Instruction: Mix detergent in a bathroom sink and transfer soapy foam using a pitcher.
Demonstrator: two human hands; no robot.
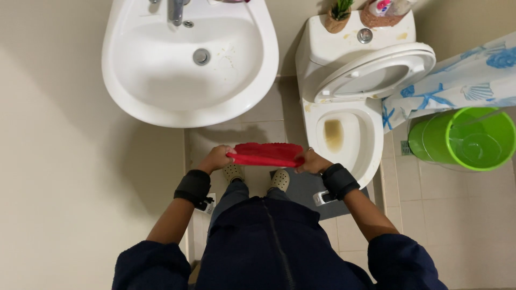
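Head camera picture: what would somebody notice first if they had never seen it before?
Most likely the bright red mat, stretched flat between the left hand and the right hand in the middle, above the person's feet. Next comes the lime green bucket on the floor at the right, beside a shower curtain with blue shells. Behind the hands are a white sink and an open toilet with yellowish water.

Flat red textured rubber mat [266, 154], folded over, held level and stretched sideways by both ends, centre of frame, slightly below middle.
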